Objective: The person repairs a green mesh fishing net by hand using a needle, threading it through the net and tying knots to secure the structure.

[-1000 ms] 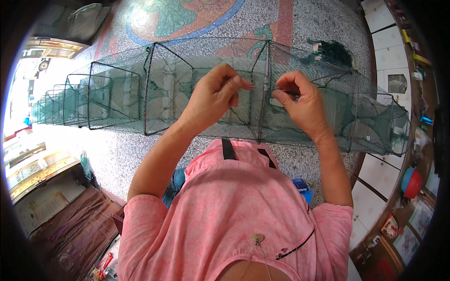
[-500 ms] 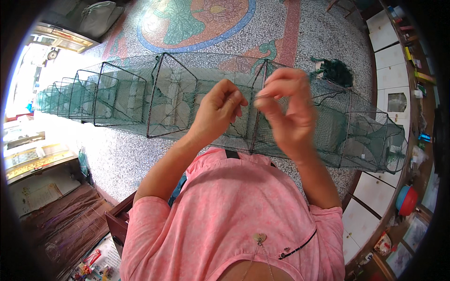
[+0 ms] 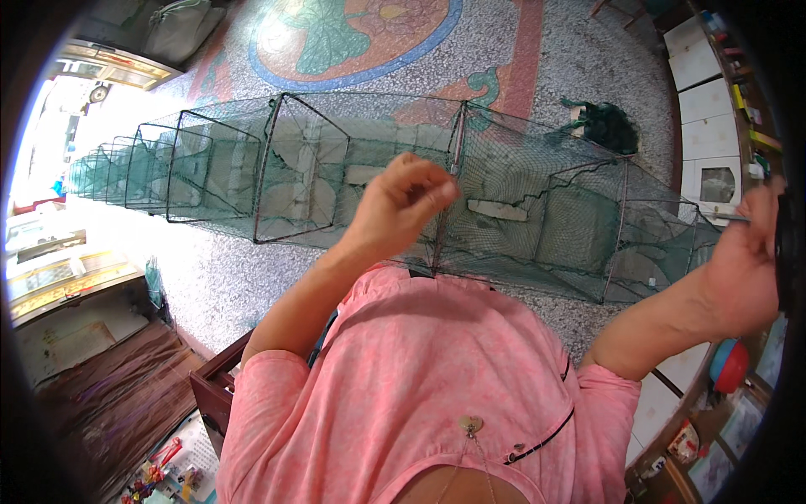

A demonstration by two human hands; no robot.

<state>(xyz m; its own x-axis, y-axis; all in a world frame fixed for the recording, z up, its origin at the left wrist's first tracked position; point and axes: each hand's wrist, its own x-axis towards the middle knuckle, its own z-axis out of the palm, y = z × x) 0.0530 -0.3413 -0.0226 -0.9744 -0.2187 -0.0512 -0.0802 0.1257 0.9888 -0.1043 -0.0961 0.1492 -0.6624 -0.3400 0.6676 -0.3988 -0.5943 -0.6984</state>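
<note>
Left hand (image 3: 403, 206) at frame centre, fingers pinched at dark upright frame rod of net trap (image 3: 277, 168); exact grip unclear. Right hand (image 3: 747, 260) pulled out to right edge, closed on thin needle-like tool (image 3: 726, 217). Trap runs long axis upper left to right across speckled floor (image 3: 201, 277); green mesh, rectangular hoops. Left hand nearer.

Single view only: a head-worn fisheye camera looks steeply down over the wearer's pink shirt (image 3: 437, 386) onto the speckled terrazzo floor (image 3: 210, 269). The long green folding net trap (image 3: 336, 168) crosses mid-frame at arm's reach. Left hand (image 3: 403, 202) sits near centre; right hand (image 3: 747, 260) lies at the right rim. Straight edges bow toward the dark circular border.
</note>
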